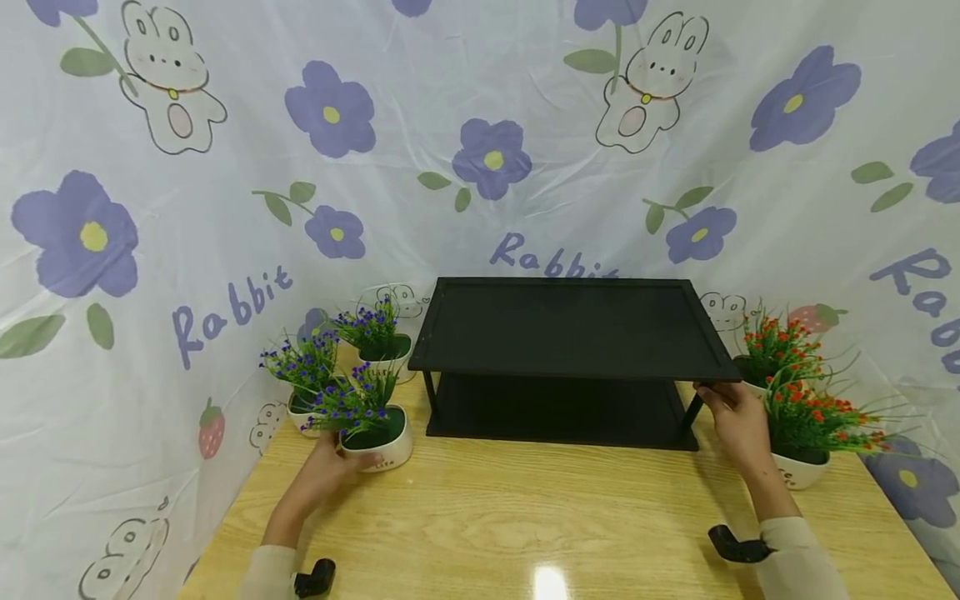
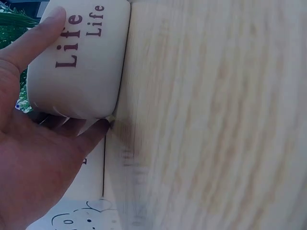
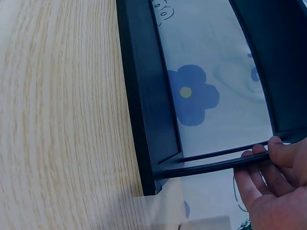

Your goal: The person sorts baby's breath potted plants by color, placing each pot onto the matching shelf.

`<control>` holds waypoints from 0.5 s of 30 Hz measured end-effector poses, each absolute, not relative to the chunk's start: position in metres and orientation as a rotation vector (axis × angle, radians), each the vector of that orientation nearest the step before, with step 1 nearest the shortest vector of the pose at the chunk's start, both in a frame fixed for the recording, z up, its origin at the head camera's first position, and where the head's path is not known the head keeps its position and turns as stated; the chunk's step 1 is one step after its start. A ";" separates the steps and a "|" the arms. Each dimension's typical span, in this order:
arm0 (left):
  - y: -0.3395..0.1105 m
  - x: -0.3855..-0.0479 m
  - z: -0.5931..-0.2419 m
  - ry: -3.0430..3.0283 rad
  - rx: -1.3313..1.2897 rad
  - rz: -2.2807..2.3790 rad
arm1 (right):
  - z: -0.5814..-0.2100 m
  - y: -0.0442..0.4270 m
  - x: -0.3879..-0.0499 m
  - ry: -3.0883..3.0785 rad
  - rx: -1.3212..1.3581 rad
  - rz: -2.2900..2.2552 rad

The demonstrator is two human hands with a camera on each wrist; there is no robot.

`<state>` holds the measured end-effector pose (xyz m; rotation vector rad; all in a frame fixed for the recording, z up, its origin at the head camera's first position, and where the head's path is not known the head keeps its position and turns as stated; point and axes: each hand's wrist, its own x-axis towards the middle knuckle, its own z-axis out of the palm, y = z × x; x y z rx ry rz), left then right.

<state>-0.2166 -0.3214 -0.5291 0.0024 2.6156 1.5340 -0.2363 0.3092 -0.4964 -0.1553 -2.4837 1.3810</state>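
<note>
A black two-tier shelf (image 1: pixel 570 325) stands on the wooden table, its upper board held up by thin posts. At its right front corner my right hand (image 1: pixel 738 425) grips the post (image 3: pixel 206 167) just under the upper board, thumb and fingers around it in the right wrist view. My left hand (image 1: pixel 326 471) holds the front potted plant with purple flowers, in a white pot (image 1: pixel 393 446). In the left wrist view the thumb lies on the pot's "Life" lettering (image 2: pixel 72 40) and the fingers are around its side. This pot sits on the table, left of the shelf.
Two more purple-flowered plants, one at left (image 1: pixel 303 375) and one behind (image 1: pixel 378 337), stand near the held pot. Right of the shelf are two red-flowered plants, a front one (image 1: pixel 806 467) and a rear one (image 1: pixel 776 346). A rabbit-print curtain (image 1: pixel 420 108) hangs behind the table (image 1: pixel 510 517).
</note>
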 end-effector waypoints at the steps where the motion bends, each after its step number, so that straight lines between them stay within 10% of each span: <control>1: -0.321 -0.217 -0.529 2.604 0.002 1.532 | -0.497 0.309 -0.236 -2.484 -0.155 1.381; 15: -0.318 -0.224 -0.537 2.572 -0.066 1.557 | -0.498 0.309 -0.237 -2.480 -0.150 1.351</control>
